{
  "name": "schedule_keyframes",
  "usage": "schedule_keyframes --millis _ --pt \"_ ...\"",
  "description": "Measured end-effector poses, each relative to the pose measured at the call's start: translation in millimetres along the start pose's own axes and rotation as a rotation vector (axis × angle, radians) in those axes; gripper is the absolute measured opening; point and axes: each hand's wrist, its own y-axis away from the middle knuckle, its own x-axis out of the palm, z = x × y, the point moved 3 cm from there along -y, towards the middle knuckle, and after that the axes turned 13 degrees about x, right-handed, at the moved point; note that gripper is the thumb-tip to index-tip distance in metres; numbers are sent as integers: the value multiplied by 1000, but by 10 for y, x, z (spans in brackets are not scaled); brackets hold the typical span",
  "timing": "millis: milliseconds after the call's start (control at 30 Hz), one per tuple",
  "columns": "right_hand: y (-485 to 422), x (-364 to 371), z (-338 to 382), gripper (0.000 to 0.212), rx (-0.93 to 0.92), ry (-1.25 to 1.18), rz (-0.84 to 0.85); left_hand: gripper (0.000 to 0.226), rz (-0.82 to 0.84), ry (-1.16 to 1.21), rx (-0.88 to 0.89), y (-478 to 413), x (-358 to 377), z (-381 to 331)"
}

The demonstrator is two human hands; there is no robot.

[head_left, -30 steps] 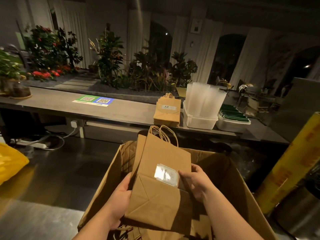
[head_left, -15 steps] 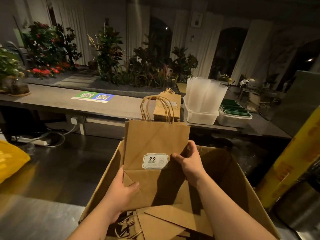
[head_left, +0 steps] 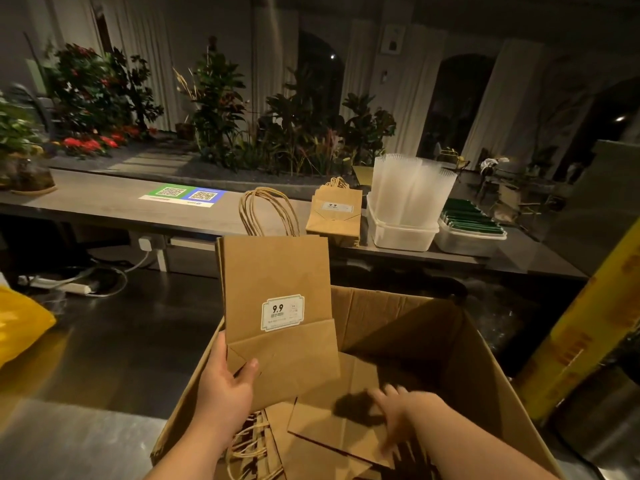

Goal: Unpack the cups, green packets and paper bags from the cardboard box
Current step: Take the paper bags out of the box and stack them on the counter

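Observation:
My left hand (head_left: 227,389) grips the lower left corner of a flat brown paper bag (head_left: 277,282) with a white "9.9" label, held upright above the open cardboard box (head_left: 450,341). My right hand (head_left: 393,410) is down inside the box, blurred, its fingers spread over more flat paper bags (head_left: 329,431) lying there. On the long counter behind stand a pile of paper bags (head_left: 334,216), stacked clear cups (head_left: 408,188) in a white tub (head_left: 398,235), and green packets (head_left: 474,221) in a second tub.
The grey counter (head_left: 104,206) carries a QR-code sheet (head_left: 183,195) and a potted plant (head_left: 20,157) at its left end. Planters with foliage line the back. A yellow bag (head_left: 20,323) lies at left, a yellow wrapped bundle (head_left: 588,323) at right. Cables and a power strip (head_left: 72,285) lie on the floor.
My right hand let go of the held bag and dropped into the box onto the other bags. My left hand alone raised the bag higher and a little leftward.

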Motion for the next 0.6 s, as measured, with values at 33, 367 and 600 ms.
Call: schedule_keyframes --millis 33,367,600 --pt "-21 83 -69 116 39 156 44 48 -4 -5 -5 -4 7 -9" --pt "-33 309 239 109 -22 450 7 48 32 -68 53 -9 28 11" --pt "92 168 216 80 -121 269 3 50 -17 -44 8 -64 9 83"
